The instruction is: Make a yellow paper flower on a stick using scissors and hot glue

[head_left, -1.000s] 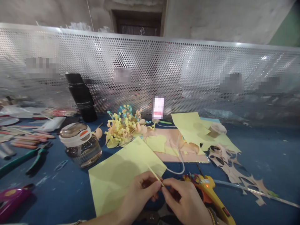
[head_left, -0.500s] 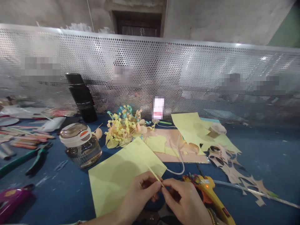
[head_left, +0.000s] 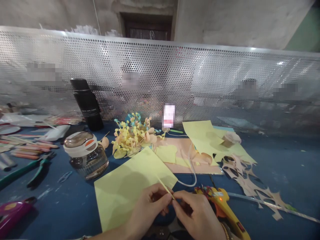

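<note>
Movement since the earlier frame: very little; your left hand and right hand sit almost where they were, and the whole view has only shifted slightly

Grip: both hands together, fingertips pinched on a thin pale yellow paper strip, its far end angling up and left over the sheet

Strip: held above the right edge of a pale yellow paper sheet, not lying on it

Done so far: a curled paper cluster of yellow, peach and blue pieces stands ready-looking at the back, and a peach paper offcut lies cut full of holes

Left, it appears: the sheet under your hands and the pale yellow sheets further back look largely whole

Edges: the sheet's lower corner runs under your left wrist, and its upper point reaches a peach board

Room: tight on your right, where a yellow-and-orange hot glue gun lies just beside your hand; on the left, a lidded glass jar stands near the sheet's edge
</note>
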Demonstrator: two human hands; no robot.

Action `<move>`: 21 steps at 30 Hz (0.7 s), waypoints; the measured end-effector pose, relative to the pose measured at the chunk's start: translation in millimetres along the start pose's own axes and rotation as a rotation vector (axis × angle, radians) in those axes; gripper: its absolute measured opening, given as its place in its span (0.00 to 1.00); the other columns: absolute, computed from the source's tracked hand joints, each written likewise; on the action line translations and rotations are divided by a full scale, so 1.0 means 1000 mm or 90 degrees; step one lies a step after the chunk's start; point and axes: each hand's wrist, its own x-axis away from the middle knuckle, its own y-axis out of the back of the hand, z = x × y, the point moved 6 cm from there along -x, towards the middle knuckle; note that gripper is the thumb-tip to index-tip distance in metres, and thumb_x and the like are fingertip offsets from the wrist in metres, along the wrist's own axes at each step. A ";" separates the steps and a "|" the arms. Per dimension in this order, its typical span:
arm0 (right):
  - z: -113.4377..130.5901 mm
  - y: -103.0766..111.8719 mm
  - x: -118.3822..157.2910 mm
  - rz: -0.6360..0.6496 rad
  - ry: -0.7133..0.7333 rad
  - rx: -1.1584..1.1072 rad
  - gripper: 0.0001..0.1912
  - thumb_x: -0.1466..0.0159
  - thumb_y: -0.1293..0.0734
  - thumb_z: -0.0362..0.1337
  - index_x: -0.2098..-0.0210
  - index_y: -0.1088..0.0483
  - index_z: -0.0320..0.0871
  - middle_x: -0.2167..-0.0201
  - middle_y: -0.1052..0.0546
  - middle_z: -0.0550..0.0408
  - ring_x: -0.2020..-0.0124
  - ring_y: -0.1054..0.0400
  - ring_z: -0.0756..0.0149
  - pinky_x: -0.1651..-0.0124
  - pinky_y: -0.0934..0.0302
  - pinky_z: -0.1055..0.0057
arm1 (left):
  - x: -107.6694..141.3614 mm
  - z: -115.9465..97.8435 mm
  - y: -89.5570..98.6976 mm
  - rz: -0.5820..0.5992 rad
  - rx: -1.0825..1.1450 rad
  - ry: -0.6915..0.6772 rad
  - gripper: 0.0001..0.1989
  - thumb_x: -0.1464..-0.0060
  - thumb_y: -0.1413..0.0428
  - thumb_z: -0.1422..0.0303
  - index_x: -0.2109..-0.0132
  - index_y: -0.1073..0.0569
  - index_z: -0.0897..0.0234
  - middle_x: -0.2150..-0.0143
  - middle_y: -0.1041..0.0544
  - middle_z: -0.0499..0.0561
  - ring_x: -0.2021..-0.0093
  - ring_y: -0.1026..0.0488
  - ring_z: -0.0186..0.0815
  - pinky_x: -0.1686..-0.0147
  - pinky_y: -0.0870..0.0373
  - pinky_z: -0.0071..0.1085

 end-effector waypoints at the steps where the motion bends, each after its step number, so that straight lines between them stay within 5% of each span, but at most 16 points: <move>1: 0.000 0.000 0.000 0.001 -0.003 0.000 0.09 0.36 0.40 0.36 0.65 0.27 0.44 0.78 0.24 0.58 0.80 0.33 0.70 0.75 0.43 0.77 | 0.000 0.000 0.000 0.000 0.003 0.000 0.18 0.56 0.38 0.55 0.67 0.25 0.68 0.78 0.29 0.45 0.79 0.35 0.28 0.77 0.38 0.25; 21: -0.001 0.000 0.000 -0.018 -0.004 -0.012 0.10 0.36 0.40 0.36 0.65 0.26 0.45 0.77 0.23 0.59 0.78 0.31 0.70 0.74 0.42 0.78 | 0.001 -0.002 0.000 -0.002 -0.010 0.001 0.19 0.55 0.37 0.56 0.65 0.24 0.69 0.77 0.28 0.46 0.78 0.34 0.28 0.77 0.37 0.25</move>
